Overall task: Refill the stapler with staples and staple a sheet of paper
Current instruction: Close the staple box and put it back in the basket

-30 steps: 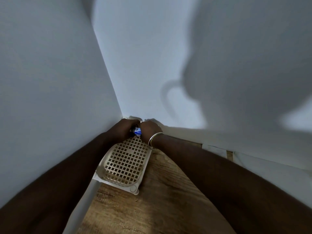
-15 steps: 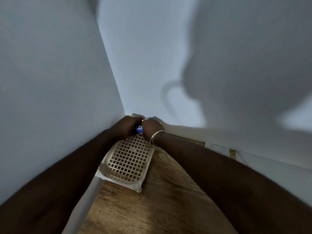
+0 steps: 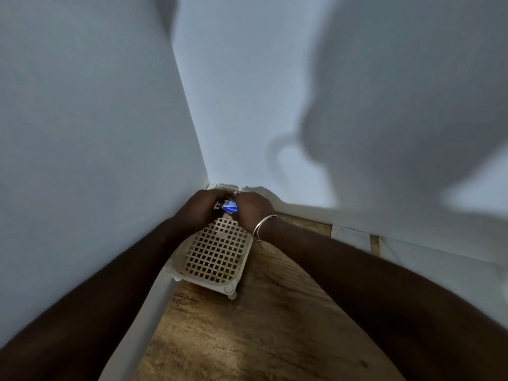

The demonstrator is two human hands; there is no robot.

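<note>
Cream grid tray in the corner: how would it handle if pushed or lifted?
Probably light: the cream grid tray looks like thin perforated plastic. Likely stiff, given its moulded rim. Small corner feet on the wood surface suggest it slides rather than tips.

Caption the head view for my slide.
Left hand and right hand grip a small blue-and-white box at the far end of a cream perforated plastic tray.

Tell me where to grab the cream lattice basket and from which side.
Grip the basket by its near rim at the right front corner, coming from the near right over the wooden floor. Its left side lies close along the wall, and the left hand and right hand hold a blue-and-white packet over its far end.
</note>
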